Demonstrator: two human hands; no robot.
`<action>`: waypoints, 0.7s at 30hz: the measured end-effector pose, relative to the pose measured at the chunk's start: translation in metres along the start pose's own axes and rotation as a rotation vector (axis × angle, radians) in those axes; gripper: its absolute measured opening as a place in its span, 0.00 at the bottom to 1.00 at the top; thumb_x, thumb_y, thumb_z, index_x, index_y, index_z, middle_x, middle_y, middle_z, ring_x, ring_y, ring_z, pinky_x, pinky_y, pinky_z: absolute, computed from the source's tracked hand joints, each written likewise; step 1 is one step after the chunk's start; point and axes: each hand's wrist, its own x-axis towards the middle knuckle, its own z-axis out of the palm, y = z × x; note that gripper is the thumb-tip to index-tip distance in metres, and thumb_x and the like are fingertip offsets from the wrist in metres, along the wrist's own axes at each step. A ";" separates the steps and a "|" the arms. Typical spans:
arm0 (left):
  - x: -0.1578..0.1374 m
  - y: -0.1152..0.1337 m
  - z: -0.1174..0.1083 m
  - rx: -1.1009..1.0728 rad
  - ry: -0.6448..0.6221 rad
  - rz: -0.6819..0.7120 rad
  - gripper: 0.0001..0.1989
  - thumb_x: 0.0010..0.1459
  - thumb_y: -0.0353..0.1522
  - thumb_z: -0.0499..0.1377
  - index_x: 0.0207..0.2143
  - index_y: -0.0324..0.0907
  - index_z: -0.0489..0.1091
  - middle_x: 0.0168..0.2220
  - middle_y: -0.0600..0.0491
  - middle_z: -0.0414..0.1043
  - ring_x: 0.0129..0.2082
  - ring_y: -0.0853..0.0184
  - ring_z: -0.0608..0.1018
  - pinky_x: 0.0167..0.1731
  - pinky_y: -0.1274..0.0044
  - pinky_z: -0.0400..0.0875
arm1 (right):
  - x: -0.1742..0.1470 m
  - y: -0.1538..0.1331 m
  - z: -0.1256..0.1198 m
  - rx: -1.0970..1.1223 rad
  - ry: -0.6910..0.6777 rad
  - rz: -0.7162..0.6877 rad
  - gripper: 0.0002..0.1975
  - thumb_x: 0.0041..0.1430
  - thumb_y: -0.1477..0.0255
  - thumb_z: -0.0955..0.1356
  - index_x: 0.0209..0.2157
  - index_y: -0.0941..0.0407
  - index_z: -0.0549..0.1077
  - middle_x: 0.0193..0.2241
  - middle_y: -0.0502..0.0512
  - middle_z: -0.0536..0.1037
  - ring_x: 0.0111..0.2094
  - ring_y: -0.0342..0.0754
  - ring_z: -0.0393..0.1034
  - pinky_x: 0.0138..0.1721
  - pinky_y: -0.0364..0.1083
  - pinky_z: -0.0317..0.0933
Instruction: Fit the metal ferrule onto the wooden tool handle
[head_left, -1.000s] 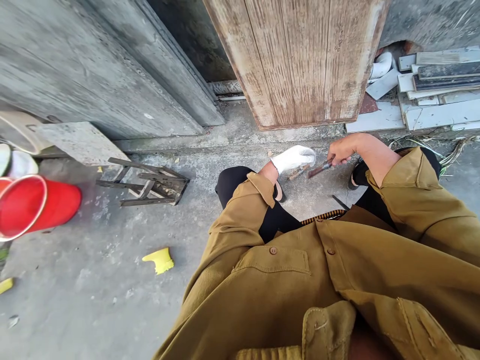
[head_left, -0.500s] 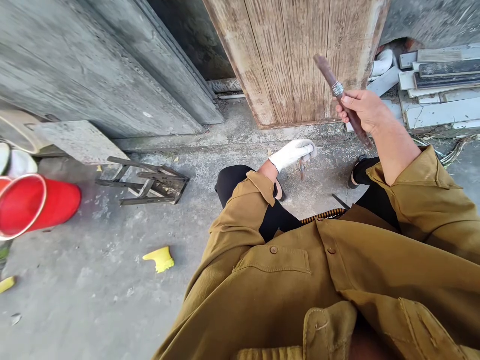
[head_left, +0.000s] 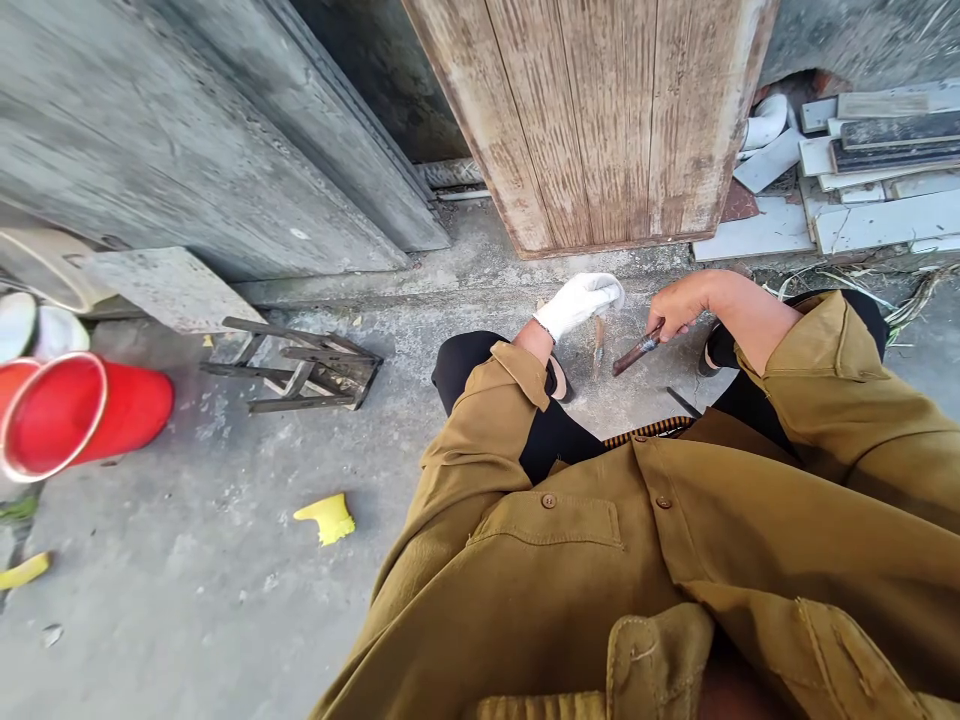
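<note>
My left hand (head_left: 579, 304), in a white glove, is closed low over the concrete between my feet. What it grips is hidden by the curled fingers. Just below it shows a thin, brownish, upright piece (head_left: 598, 338), too small to name. My bare right hand (head_left: 679, 302) is wrapped round a dark brown stick (head_left: 637, 354), with silvery wire wound about it near the fingers. The stick's free end slants down to the left, beside the thin piece. I cannot tell whether the two touch.
A worn wooden panel (head_left: 592, 130) stands ahead against the wall. White boards (head_left: 885, 215) are stacked at right. A small wooden stool (head_left: 307, 370) lies on its side at left, near a red bucket (head_left: 127, 410). A torn yellow piece (head_left: 327, 519) lies on the concrete floor.
My right hand has swung the stick down and left, from raised before the wooden panel to beside my gloved hand. My left hand has stayed nearly in place.
</note>
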 end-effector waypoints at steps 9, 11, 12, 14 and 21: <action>0.004 -0.010 0.002 -0.051 0.009 0.017 0.11 0.67 0.35 0.65 0.33 0.38 0.75 0.29 0.52 0.75 0.26 0.73 0.72 0.29 0.79 0.67 | -0.060 0.015 -0.013 0.760 0.693 -0.325 0.04 0.72 0.75 0.72 0.39 0.59 0.79 0.30 0.51 0.77 0.28 0.40 0.65 0.32 0.41 0.61; 0.002 -0.010 0.005 -0.079 -0.088 0.034 0.13 0.69 0.38 0.65 0.34 0.37 0.77 0.30 0.51 0.76 0.26 0.73 0.73 0.30 0.79 0.67 | -0.062 0.020 -0.015 1.017 0.932 -0.360 0.09 0.74 0.78 0.70 0.35 0.59 0.74 0.28 0.52 0.74 0.26 0.38 0.62 0.29 0.41 0.58; 0.001 -0.008 0.006 -0.083 -0.122 0.042 0.15 0.69 0.39 0.66 0.35 0.36 0.77 0.29 0.51 0.75 0.26 0.73 0.72 0.29 0.79 0.66 | -0.060 0.022 -0.016 1.100 1.018 -0.358 0.11 0.75 0.78 0.69 0.34 0.59 0.72 0.28 0.51 0.72 0.26 0.38 0.61 0.29 0.41 0.57; -0.003 -0.003 0.008 -0.079 -0.173 0.039 0.17 0.69 0.42 0.67 0.35 0.37 0.78 0.25 0.53 0.71 0.23 0.73 0.68 0.26 0.79 0.64 | -0.054 0.026 -0.019 1.164 1.131 -0.293 0.13 0.76 0.80 0.67 0.33 0.58 0.69 0.29 0.52 0.72 0.27 0.38 0.62 0.29 0.41 0.57; -0.012 0.015 0.012 -0.082 -0.298 -0.070 0.22 0.63 0.48 0.72 0.31 0.38 0.77 0.20 0.57 0.65 0.18 0.74 0.61 0.22 0.78 0.63 | -0.012 0.037 -0.019 0.187 0.920 0.329 0.05 0.67 0.73 0.74 0.35 0.58 0.80 0.32 0.61 0.79 0.42 0.56 0.75 0.44 0.51 0.65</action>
